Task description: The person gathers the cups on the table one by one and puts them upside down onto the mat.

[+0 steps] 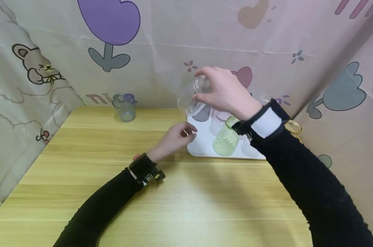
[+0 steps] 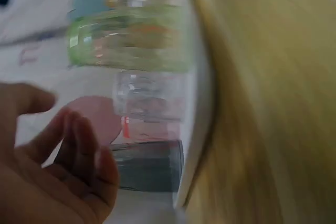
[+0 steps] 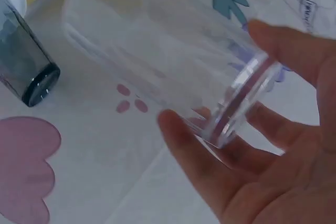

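My right hand [image 1: 223,91] holds a clear drinking glass [image 1: 186,101] aloft over the tray's back left corner. In the right wrist view, thumb and fingers grip the glass [image 3: 152,45] around its thick-bottomed end, and it is tilted with the wide end away from the palm. Beside the left edge of the white tray [image 1: 202,147], my left hand [image 1: 174,139] has loosely bent fingers and nothing in them. On the tray stand a green glass [image 1: 226,139], a dark grey glass [image 2: 149,166] and a pale clear glass [image 2: 149,95], their narrower ends up.
A lone greyish glass [image 1: 124,109] stands on the wooden table [image 1: 143,206] at the back left. An amber glass [image 1: 293,127] shows past the right wrist. Printed cloth [image 1: 161,41] hangs behind and at both sides. The right forearm hides part of the tray.
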`<state>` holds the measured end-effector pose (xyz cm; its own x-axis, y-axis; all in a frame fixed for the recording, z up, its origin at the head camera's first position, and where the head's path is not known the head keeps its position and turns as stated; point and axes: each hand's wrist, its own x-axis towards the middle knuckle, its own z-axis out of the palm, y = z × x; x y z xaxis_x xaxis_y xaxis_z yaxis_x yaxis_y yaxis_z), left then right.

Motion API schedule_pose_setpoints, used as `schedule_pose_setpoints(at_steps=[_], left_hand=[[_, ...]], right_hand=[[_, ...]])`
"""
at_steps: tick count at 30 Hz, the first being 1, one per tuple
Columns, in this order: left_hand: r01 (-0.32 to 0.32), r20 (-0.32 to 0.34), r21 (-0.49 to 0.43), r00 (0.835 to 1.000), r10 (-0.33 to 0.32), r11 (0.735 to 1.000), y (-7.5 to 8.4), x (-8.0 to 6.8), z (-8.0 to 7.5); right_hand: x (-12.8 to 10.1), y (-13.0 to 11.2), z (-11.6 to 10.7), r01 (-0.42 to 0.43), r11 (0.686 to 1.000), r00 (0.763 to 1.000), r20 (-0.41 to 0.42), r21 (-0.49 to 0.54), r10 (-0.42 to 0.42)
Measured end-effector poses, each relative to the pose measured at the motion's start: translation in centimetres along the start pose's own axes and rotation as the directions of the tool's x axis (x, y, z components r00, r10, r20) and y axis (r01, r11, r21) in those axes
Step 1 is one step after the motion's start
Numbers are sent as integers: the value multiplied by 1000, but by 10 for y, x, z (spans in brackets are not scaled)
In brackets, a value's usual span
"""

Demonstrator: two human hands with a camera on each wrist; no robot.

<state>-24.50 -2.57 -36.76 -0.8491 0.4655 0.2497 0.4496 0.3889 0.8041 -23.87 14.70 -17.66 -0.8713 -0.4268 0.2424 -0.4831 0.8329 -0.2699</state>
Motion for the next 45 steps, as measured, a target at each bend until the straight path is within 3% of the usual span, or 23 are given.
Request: schedule_pose_setpoints(at_steps=[2, 5, 6, 9, 15, 30, 39, 45], left_hand=[[-96, 71, 231, 994, 81, 968, -1, -3, 7], [-203, 175, 442, 975, 138, 874, -1, -6, 15], [-219, 206, 470, 969, 135, 855, -1, -8, 17], [-235, 278, 492, 955, 105, 838, -2, -11, 21], [-257, 344, 475, 935, 92, 841, -2, -14, 22], [-247, 313, 438, 943, 111, 864, -9, -12, 21], [-237, 309, 424, 945, 106, 874, -7, -11, 21], [-184, 292, 396, 954, 67, 899, -10, -9, 16]], right_hand=[[14, 2, -3, -30, 999, 994, 102, -16, 31], [34, 9, 1, -56, 997, 973, 223, -53, 67], [40, 11, 4, -60, 996, 964, 254, -67, 75], [56, 19, 15, -70, 992, 940, 326, -109, 102], [74, 32, 33, -88, 979, 893, 421, -185, 160], [86, 35, 63, -111, 960, 824, 516, -258, 234], [84, 38, 64, -107, 941, 841, 475, -321, 258], [78, 33, 61, -68, 951, 922, 346, -301, 175]])
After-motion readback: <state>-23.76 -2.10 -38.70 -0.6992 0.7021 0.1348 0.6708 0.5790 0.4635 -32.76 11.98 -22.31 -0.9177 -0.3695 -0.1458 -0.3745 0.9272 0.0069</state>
